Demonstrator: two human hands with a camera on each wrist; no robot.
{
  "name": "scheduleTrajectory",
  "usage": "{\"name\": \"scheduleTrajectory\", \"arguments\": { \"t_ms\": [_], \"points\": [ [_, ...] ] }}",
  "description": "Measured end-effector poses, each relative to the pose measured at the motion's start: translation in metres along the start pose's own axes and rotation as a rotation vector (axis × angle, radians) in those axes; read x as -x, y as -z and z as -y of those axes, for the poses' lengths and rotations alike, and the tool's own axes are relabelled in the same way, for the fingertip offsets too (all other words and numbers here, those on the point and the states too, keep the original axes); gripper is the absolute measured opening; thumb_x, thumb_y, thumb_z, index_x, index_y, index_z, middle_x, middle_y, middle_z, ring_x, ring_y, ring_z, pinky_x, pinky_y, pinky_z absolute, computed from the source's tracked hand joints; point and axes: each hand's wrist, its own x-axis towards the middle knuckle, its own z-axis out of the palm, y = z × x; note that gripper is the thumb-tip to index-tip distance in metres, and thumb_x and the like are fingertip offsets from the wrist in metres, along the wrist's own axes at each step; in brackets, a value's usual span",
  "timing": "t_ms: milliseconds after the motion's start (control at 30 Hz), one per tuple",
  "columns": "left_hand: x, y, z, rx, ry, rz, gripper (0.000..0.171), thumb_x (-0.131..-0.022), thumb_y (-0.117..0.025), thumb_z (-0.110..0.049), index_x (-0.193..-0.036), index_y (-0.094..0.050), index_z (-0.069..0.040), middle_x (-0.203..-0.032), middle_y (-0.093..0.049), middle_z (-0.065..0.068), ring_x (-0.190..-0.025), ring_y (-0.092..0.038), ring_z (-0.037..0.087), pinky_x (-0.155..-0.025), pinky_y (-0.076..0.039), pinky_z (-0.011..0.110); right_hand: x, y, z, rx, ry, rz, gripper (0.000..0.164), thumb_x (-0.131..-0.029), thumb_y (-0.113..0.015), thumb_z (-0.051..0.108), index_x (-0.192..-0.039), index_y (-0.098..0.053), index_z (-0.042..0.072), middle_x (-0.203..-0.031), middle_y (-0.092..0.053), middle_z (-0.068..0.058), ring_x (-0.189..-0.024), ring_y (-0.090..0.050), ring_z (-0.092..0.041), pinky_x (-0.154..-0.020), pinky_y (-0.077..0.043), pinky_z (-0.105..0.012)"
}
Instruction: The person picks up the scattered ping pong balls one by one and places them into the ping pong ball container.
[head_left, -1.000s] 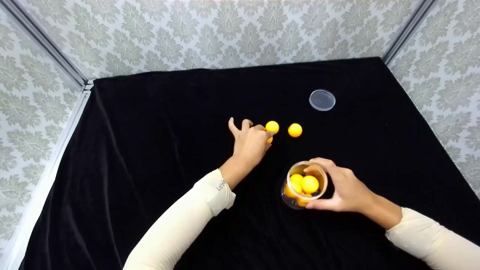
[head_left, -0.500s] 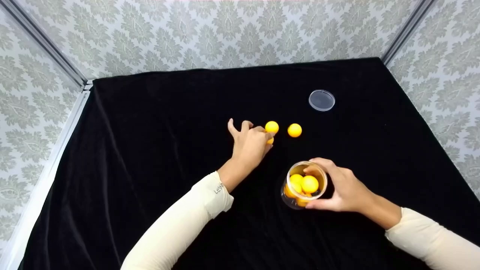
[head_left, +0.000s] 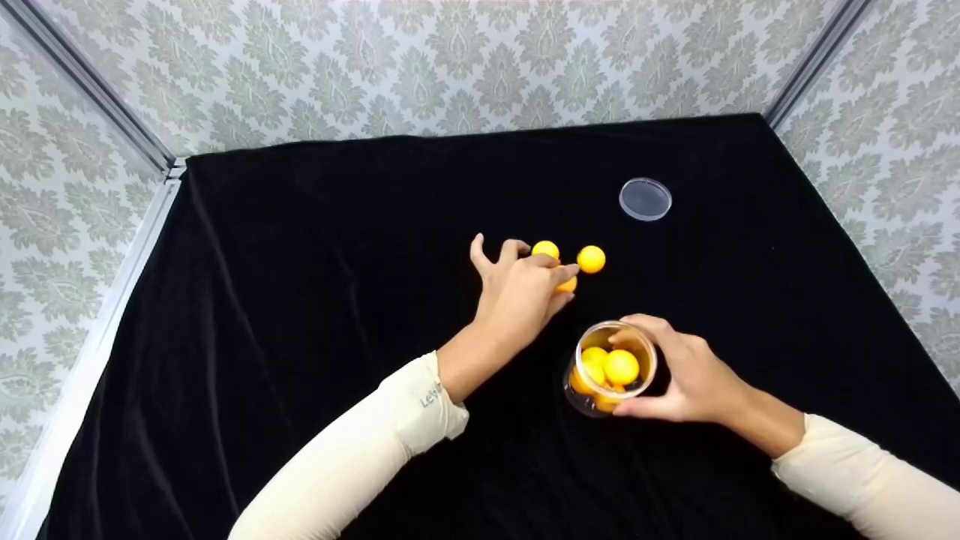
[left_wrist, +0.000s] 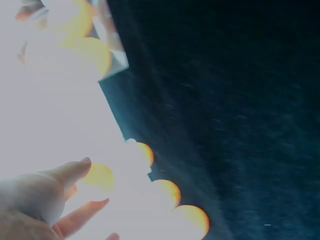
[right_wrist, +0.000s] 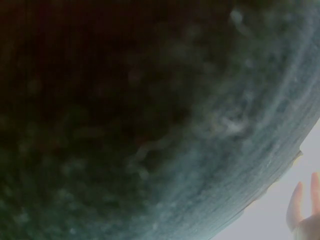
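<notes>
In the head view my left hand (head_left: 519, 294) pinches an orange ball (head_left: 568, 284) between thumb and finger, low over the black cloth. The left wrist view shows this ball (left_wrist: 98, 182) between thumb and fingertip, washed out by glare. Just beyond the fingers lie another ball (head_left: 545, 249) and one more ball (head_left: 592, 259) to its right. My right hand (head_left: 694, 377) grips a clear round jar (head_left: 595, 338) by its side, thumb at the front. Several orange balls (head_left: 621, 367) sit inside the open jar.
A clear round lid (head_left: 646, 199) lies flat toward the back right. Black cloth (head_left: 337, 247) covers the table, with patterned wall panels (head_left: 465, 67) behind it. Other balls (left_wrist: 192, 221) show near the left hand in its wrist view. The right wrist view is mostly dark cloth (right_wrist: 200, 150).
My left hand has moved a little right, toward the jar, carrying the pinched ball away from the others. The right hand and jar stay in place.
</notes>
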Motion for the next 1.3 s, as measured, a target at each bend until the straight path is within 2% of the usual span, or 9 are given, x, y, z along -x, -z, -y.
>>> {"name": "scheduleTrajectory", "arguments": {
  "t_ms": [367, 700, 900, 1100, 1300],
  "points": [
    [0.013, 0.033, -0.017, 0.075, -0.064, -0.070, 0.035, -0.090, -0.075, -0.046, -0.124, -0.073, -0.040, -0.121, -0.072, -0.018, -0.122, -0.056, 0.025, -0.108, -0.021, 0.076, 0.000, -0.001, -0.001, 0.012, 0.022, -0.019, 0.100, -0.061, -0.096, 0.051, -0.138, -0.054, 0.002, -0.131, -0.065, -0.005, -0.108, -0.071, -0.022, -0.107, -0.042, -0.014],
    [0.028, 0.055, -0.035, 0.122, -0.159, -0.141, 0.036, -0.090, -0.074, -0.048, -0.124, -0.073, -0.038, -0.119, -0.074, -0.016, -0.122, -0.056, 0.022, -0.107, -0.023, 0.076, 0.000, 0.000, -0.002, 0.010, 0.009, -0.002, 0.104, -0.061, -0.097, 0.048, -0.141, -0.051, 0.002, -0.126, -0.068, -0.004, -0.107, -0.071, -0.020, -0.104, -0.044, -0.013],
    [0.037, 0.061, -0.043, 0.106, -0.218, -0.138, 0.038, -0.089, -0.072, -0.052, -0.125, -0.072, -0.040, -0.118, -0.073, -0.018, -0.122, -0.057, 0.021, -0.105, -0.027, 0.073, 0.002, 0.001, -0.002, 0.031, 0.004, -0.003, 0.107, -0.059, -0.098, 0.047, -0.142, -0.049, 0.000, -0.124, -0.070, -0.003, -0.101, -0.072, -0.017, -0.097, -0.048, -0.013],
    [0.043, 0.060, -0.045, 0.116, -0.240, -0.085, 0.037, -0.090, -0.073, -0.049, -0.127, -0.071, -0.041, -0.118, -0.073, -0.020, -0.124, -0.056, 0.022, -0.105, -0.028, 0.074, 0.002, 0.001, -0.001, 0.018, 0.012, -0.002, 0.108, -0.060, -0.098, 0.047, -0.144, -0.048, 0.000, -0.128, -0.068, -0.006, -0.104, -0.072, -0.019, -0.099, -0.047, -0.013],
    [0.045, 0.059, -0.045, 0.125, -0.251, -0.087, 0.038, -0.089, -0.074, -0.048, -0.126, -0.071, -0.040, -0.117, -0.073, -0.020, -0.124, -0.056, 0.023, -0.104, -0.028, 0.075, 0.001, 0.000, -0.001, 0.015, 0.017, -0.005, 0.107, -0.060, -0.097, 0.048, -0.142, -0.049, 0.000, -0.128, -0.068, -0.006, -0.103, -0.072, -0.020, -0.100, -0.047, -0.013]
  ]
}}
